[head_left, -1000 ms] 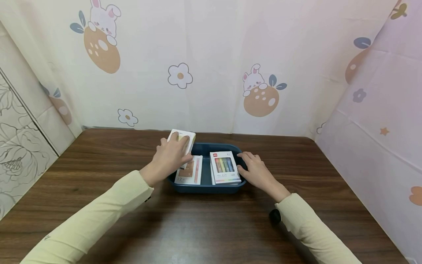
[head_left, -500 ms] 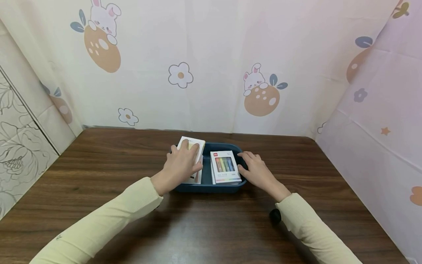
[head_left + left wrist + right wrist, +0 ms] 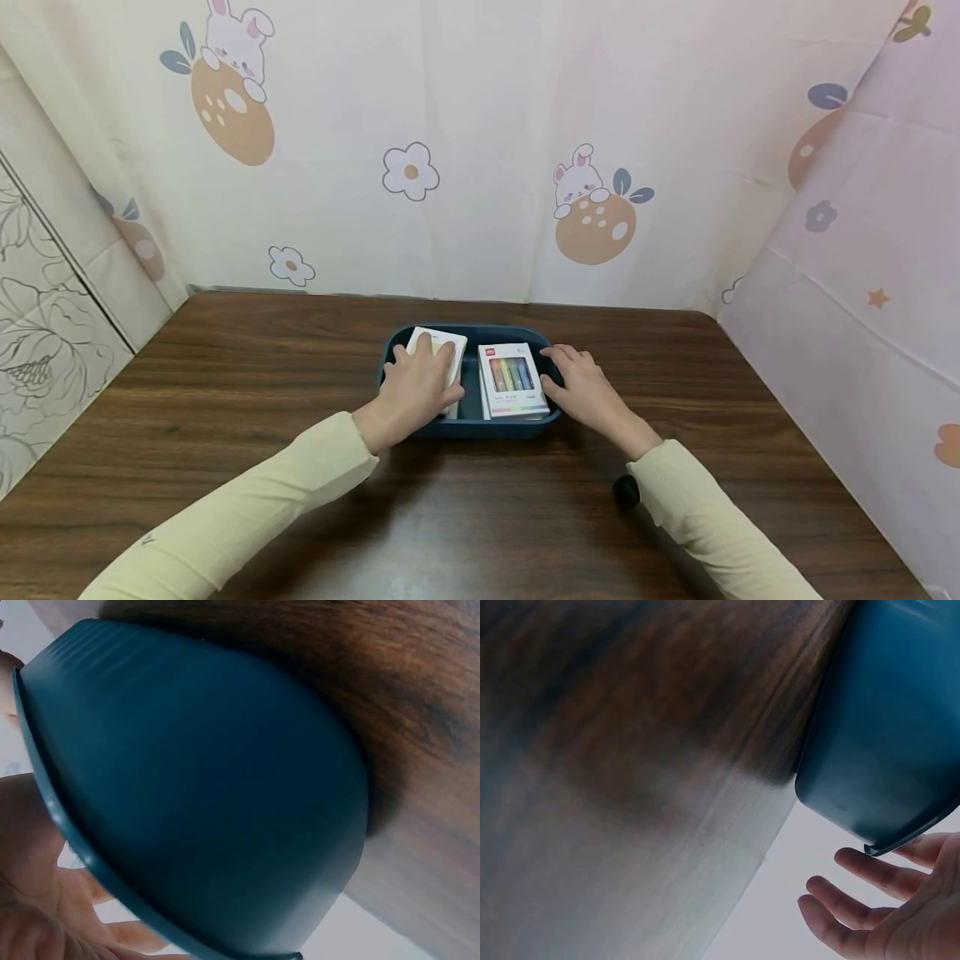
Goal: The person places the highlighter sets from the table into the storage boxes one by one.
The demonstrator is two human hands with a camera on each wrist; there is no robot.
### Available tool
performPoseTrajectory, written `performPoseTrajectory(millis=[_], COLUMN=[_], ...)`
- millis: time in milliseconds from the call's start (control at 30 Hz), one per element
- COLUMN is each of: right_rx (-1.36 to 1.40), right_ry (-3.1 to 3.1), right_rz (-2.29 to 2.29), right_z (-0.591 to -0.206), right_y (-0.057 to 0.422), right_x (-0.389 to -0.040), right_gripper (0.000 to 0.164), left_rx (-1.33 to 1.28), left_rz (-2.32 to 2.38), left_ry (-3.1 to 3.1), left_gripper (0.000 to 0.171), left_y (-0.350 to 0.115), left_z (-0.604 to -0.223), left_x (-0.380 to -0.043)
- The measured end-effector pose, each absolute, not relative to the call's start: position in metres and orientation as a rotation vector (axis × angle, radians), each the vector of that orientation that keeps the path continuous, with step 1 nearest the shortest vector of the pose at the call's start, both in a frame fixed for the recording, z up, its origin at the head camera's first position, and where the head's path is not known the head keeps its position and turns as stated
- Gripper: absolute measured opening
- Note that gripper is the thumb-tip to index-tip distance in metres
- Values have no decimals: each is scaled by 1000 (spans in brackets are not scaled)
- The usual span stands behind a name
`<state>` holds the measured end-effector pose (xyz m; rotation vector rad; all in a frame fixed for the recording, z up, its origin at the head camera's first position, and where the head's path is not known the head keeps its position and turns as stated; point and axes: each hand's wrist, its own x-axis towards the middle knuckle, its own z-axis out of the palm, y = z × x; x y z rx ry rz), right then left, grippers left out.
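Note:
A dark blue plastic basket [image 3: 472,427] stands on the table, with flat boxes lying in its left and right sides. My left hand [image 3: 414,387] is over the left side, its fingers spread on top of a white box [image 3: 456,343] and its thumb at the box's right edge. Another box beneath is mostly hidden. On the right lies a white box of coloured pens [image 3: 513,379], on top of another box. My right hand [image 3: 588,392] rests at the basket's right rim. In the right wrist view its fingers [image 3: 847,904] are loosely extended beside the rim.
The brown wooden table [image 3: 480,517] reaches to a curtain [image 3: 480,225] printed with rabbits and flowers at the back. More patterned cloth hangs at the right. A pale panel with line-drawn flowers [image 3: 37,358] stands at the left.
My left hand has moved right and down with the white box, from above the basket's back left edge into its left side. My right hand has stayed at the rim.

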<state>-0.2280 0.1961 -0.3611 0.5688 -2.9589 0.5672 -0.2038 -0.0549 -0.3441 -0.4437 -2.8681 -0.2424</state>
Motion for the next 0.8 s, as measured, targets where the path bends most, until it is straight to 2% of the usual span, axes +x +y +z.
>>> performPoseTrajectory(millis=[800], right_rx=[570], right_ry=[-2946], right_rz=[562], right_z=[-362], right_y=[196], right_x=[-228], right_gripper=[45], left_rx=[-366], left_rz=[-291], left_ry=[-2947], left_gripper=[48], left_y=[-52], left_z=[-351], left_x=[-207])
